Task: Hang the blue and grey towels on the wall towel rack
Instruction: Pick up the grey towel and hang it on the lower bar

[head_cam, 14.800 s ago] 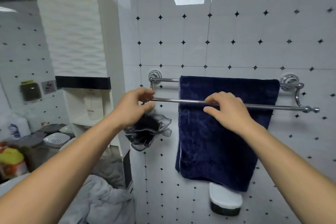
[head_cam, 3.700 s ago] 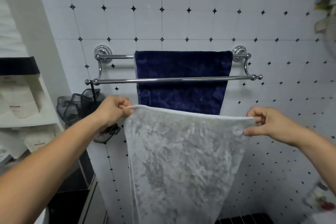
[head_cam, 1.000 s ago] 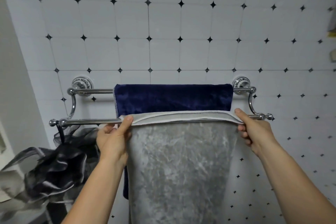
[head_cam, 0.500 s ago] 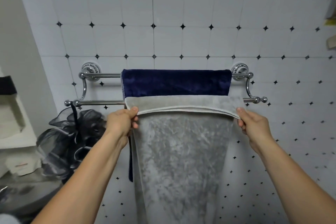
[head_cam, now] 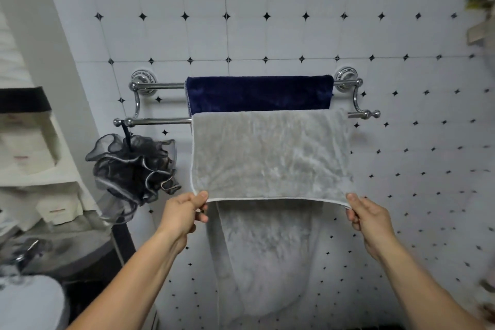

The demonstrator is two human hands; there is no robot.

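A chrome double-bar towel rack (head_cam: 158, 121) is fixed to the tiled wall. The dark blue towel (head_cam: 258, 94) hangs over its rear bar. The grey towel (head_cam: 270, 155) is draped over the front bar, with a front flap reaching down and a longer part hanging behind it. My left hand (head_cam: 184, 213) pinches the flap's lower left corner. My right hand (head_cam: 368, 218) pinches its lower right corner. Both hands sit well below the front bar.
A black mesh bath sponge (head_cam: 132, 169) hangs from the left end of the front bar. White shelves (head_cam: 34, 158) stand at the left. A dark counter (head_cam: 61, 254) lies below them. Some items hang at the far right edge (head_cam: 482, 24).
The grey towel's front edge has been pulled from the front bar down to well below it, with both hands moving down while holding its corners.
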